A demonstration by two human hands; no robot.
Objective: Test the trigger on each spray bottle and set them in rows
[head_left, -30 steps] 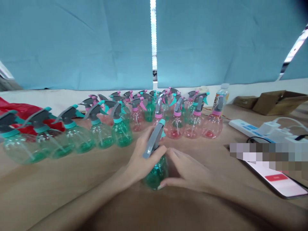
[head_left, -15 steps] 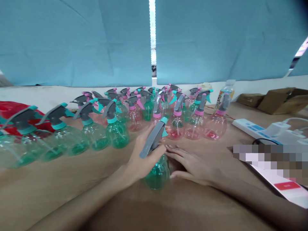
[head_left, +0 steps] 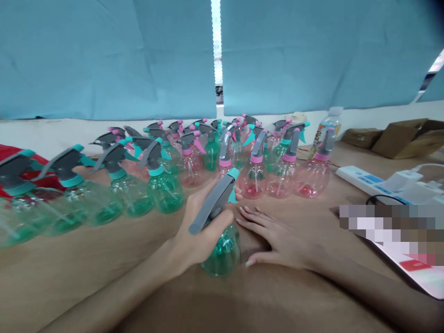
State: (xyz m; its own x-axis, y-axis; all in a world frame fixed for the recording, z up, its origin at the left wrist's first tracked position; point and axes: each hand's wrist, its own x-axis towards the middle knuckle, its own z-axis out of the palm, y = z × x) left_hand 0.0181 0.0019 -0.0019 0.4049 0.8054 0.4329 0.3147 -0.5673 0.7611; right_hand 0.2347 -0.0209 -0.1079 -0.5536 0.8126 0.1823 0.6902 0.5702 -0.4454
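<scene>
My left hand [head_left: 199, 226] is wrapped round the neck of a green spray bottle [head_left: 222, 249] with a grey trigger head and teal nozzle, standing on the brown table [head_left: 104, 268]. Just right of the bottle, my right hand [head_left: 274, 238] lies flat on the table with fingers stretched out, apart from the bottle. Behind them stand a row of green spray bottles [head_left: 163, 185] on the left and pink spray bottles [head_left: 282, 178] in the middle.
A white power strip [head_left: 364, 178] with plugs and a phone [head_left: 416, 273] lie at the right. A drink bottle [head_left: 326, 127] and cardboard boxes [head_left: 405, 138] sit at the back right. Red plastic [head_left: 21, 162] shows at far left. Blue blinds hang behind.
My right hand has come off the green bottle and now lies flat on the table beside it. My left hand has shifted the bottle slightly left, tilting its trigger head.
</scene>
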